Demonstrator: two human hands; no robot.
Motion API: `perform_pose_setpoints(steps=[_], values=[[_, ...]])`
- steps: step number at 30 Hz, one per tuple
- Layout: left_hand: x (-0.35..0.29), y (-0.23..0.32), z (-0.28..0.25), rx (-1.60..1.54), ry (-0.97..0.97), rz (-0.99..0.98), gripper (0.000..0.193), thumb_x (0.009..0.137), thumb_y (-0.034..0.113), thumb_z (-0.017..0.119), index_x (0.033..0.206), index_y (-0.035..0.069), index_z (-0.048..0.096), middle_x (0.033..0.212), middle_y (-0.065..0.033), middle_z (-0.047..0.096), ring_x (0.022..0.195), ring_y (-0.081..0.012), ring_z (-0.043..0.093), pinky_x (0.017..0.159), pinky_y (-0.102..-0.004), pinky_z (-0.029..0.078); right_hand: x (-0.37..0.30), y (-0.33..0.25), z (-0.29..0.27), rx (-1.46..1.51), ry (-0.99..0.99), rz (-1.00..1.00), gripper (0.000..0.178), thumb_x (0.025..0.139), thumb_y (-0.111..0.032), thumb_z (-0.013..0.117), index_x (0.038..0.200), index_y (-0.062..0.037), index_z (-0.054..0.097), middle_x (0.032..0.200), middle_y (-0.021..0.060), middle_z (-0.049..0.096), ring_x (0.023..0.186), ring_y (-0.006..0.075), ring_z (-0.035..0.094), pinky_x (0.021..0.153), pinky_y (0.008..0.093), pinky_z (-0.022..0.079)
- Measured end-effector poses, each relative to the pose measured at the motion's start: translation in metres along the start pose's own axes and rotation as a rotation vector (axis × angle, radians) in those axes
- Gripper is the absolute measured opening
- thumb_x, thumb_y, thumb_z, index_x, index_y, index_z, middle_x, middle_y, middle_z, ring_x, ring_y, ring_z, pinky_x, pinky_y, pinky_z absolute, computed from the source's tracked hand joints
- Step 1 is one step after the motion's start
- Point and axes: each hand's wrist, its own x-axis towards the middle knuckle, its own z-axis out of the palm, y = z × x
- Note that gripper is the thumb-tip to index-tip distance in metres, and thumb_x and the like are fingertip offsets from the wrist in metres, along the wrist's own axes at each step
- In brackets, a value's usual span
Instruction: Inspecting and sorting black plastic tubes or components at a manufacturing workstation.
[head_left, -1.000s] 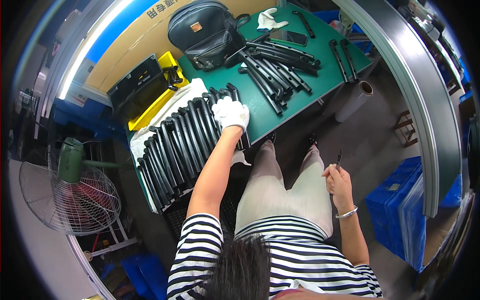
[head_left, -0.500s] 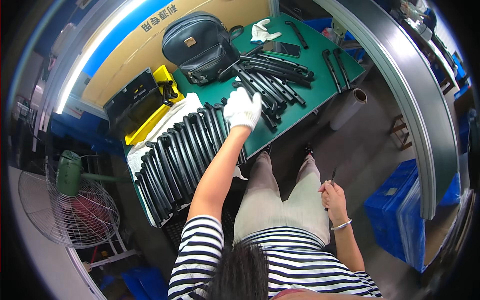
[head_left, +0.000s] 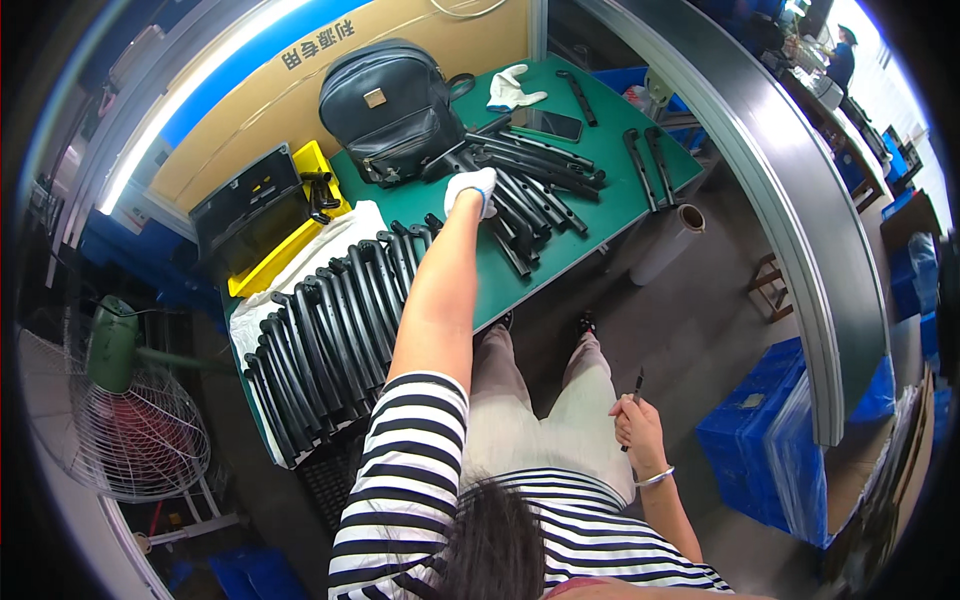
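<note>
My left hand (head_left: 472,187), in a white knit glove, reaches over the near-left ends of a loose pile of black metal tubes (head_left: 545,170) with holes in them. Its fingers are mostly hidden, so I cannot tell whether they grip a tube. Down by my thigh, my bare right hand (head_left: 638,430) is closed around a slim, dark, pen-like tool (head_left: 639,382) whose narrow end points up. To the left of my left arm, a long row of similar black tubes (head_left: 325,335) lies side by side on a white cloth (head_left: 300,262).
On the green table (head_left: 620,215) are a black backpack (head_left: 385,110), a phone (head_left: 547,123), a white glove (head_left: 513,90), separate tubes (head_left: 650,165) and a yellow bin (head_left: 250,277). A fan (head_left: 125,410) stands left; a film roll (head_left: 668,243) and blue boxes (head_left: 755,435) stand right.
My left hand has moved farther onto the tube pile, and its fingers, which showed before, are now mostly hidden. My right hand still holds the tool. The whole view has shifted slightly.
</note>
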Motion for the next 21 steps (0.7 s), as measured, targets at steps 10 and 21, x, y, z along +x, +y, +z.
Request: perform_pose_setpoints(steps=[10, 21], values=[[-0.201, -0.046, -0.046, -0.834, -0.31, 0.51, 0.015, 0.095, 0.014, 0.061, 0.106, 0.004, 0.056, 0.083, -0.0101, 0.062, 0.068, -0.021, 0.064, 0.06, -0.0319, 0.054, 0.011, -0.034, 0.039, 0.135, -0.118, 0.031, 0.031, 0.106, -0.029, 0.051, 0.105, -0.0001, 0.064, 0.054, -0.0084, 0.034, 0.043, 0.0034, 0.028, 0.04, 0.0218, 0.022], [-0.347, -0.139, -0.046, -0.598, -0.98, 0.169, 0.045, 0.103, 0.004, 0.044, 0.146, 0.005, 0.03, 0.131, -0.0174, 0.056, 0.122, -0.0277, 0.06, 0.096, -0.0431, 0.055, 0.015, -0.055, 0.047, 0.272, -0.573, -0.165, 0.042, 0.099, -0.044, 0.064, 0.11, -0.0036, 0.061, 0.067, -0.0116, 0.036, 0.054, -0.0004, 0.028, 0.05, 0.0188, 0.023]])
